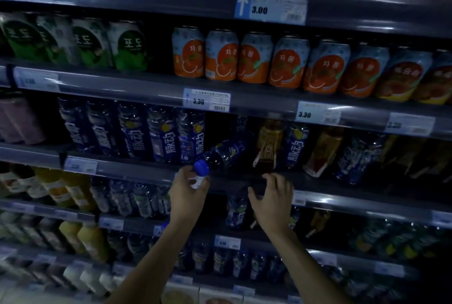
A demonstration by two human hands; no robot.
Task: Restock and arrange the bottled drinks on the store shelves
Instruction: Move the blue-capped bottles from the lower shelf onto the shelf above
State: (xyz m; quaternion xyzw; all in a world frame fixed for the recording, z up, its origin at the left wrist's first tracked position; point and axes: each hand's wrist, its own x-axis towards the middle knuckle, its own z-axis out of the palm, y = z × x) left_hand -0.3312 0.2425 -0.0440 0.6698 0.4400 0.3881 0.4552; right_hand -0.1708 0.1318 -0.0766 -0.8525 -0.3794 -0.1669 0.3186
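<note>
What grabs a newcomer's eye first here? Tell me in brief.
The tipped blue bottle at the centre of the middle shelf, lying on its side with its blue cap at the left hand. Next, the right hand reaching under an amber bottle beside it. Above, a bright row of orange cans stands out in the dim aisle.

Left hand (189,187) at tipped blue bottle's (223,153) cap, right hand (272,197) beside.

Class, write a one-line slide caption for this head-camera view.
Left hand grips a tipped blue-capped bottle by its cap while the right hand reaches for an amber bottle.
</note>
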